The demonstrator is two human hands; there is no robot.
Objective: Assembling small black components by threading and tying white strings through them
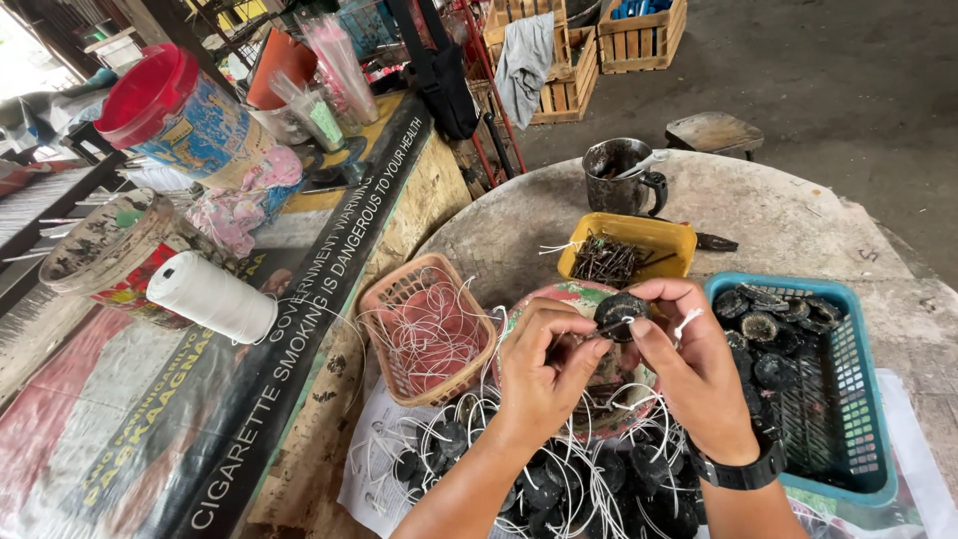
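Note:
My right hand (pixel 694 364) pinches a dark round disc (pixel 621 309) between thumb and fingers, with a bit of white string by its fingers. My left hand (pixel 544 369) holds a thin dark nail (pixel 611 326) against the underside of that disc. Both hands hover over a round patterned bowl (pixel 559 296). Below my wrists lies a heap of dark discs tied with white strings (pixel 559 479). A black watch sits on my right wrist.
A blue basket (pixel 858 399) of dark discs stands at the right. A yellow tray (pixel 679 240) holds nails, a pink basket (pixel 394 299) holds cut strings. A dark mug (pixel 619 180), a white thread spool (pixel 212 296) and a red-lidded container (pixel 180 110) stand around the round table.

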